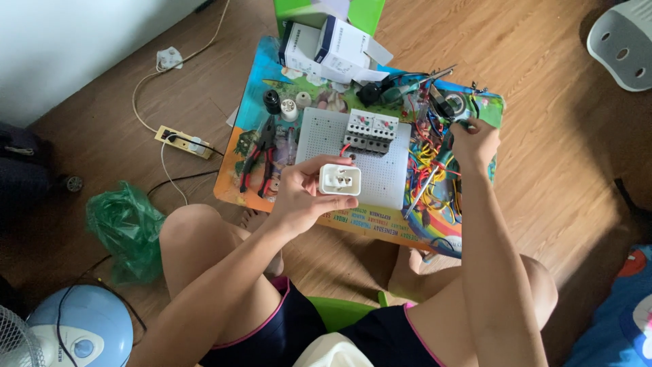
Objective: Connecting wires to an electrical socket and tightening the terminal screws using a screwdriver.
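Observation:
My left hand point(305, 194) holds a small white square electrical part point(339, 179) above the near edge of a white perforated board point(326, 136). My right hand point(474, 141) reaches to the right side of the low colourful table point(248, 102), its fingers closed on something small among a tangle of coloured wires point(435, 160); what it grips is hidden. Grey and white breaker modules point(371, 130) sit at the board's far edge.
Red-handled pliers point(261, 160) and small black and white fittings point(282, 105) lie at the table's left. White boxes point(333, 44) stand at the far edge. A power strip point(183, 141), green plastic bag point(125, 228), blue fan point(75, 333) are on the wood floor.

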